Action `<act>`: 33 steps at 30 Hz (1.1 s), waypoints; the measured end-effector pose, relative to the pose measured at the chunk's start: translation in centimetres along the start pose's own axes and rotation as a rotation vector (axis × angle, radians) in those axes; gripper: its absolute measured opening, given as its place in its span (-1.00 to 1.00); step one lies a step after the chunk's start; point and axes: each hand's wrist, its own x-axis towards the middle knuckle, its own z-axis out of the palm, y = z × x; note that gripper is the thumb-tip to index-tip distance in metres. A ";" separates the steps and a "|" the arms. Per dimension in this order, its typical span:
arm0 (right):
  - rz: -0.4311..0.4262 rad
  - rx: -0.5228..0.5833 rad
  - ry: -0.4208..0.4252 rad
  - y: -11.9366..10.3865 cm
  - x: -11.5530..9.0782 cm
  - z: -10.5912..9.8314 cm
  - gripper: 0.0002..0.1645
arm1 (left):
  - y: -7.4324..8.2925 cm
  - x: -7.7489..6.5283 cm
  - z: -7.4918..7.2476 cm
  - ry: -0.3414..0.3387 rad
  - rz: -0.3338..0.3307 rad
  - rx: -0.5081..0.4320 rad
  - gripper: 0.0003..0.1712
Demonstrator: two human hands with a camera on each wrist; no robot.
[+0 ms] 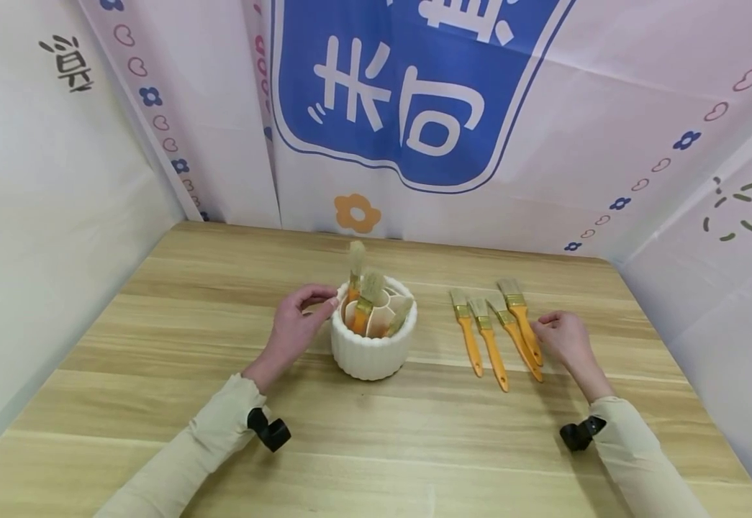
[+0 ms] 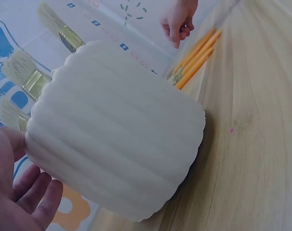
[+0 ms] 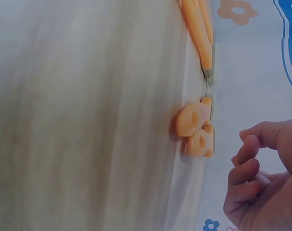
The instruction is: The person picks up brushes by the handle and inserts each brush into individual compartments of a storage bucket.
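A white ribbed brush holder (image 1: 370,357) with inner compartments stands upright on the table, holding three paintbrushes, bristles up, including a broad paintbrush (image 1: 364,306) in the middle. At its left side, my left hand (image 1: 296,324) touches the rim with relaxed fingers; the left wrist view shows the lower fingers (image 2: 45,197) beside the ribbed wall. Several orange-handled paintbrushes (image 1: 492,352) lie to the right, bristles away from me. Just right of the rightmost paintbrush (image 1: 522,324) is my right hand (image 1: 566,337). Its fingers are loosely bent and hold nothing in the right wrist view.
The wood-grain table (image 1: 376,446) meets a printed cloth backdrop (image 1: 518,208) at the back. White side walls (image 1: 45,237) rise to the left and right. A black wrist mount (image 1: 268,429) sits on each sleeve.
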 end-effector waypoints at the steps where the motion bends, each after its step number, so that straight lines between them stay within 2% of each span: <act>1: 0.004 0.002 -0.004 0.0 0.1 0.1 -0.56 | 0.0 0.0 0.0 0.005 -0.001 -0.002 -0.73; 16: 0.031 -0.101 -0.053 -0.5 1.3 1.1 -0.63 | -0.3 -0.2 -0.3 -0.044 0.008 -0.011 -0.67; 21: 0.064 -0.135 -0.111 -0.7 1.8 1.2 -0.70 | -0.3 -0.2 -0.3 -0.056 0.009 -0.010 -0.66; 33: 0.126 -0.199 -0.188 -1.0 3.1 1.4 -0.52 | -0.2 -0.4 -0.3 -0.055 0.012 -0.034 -0.66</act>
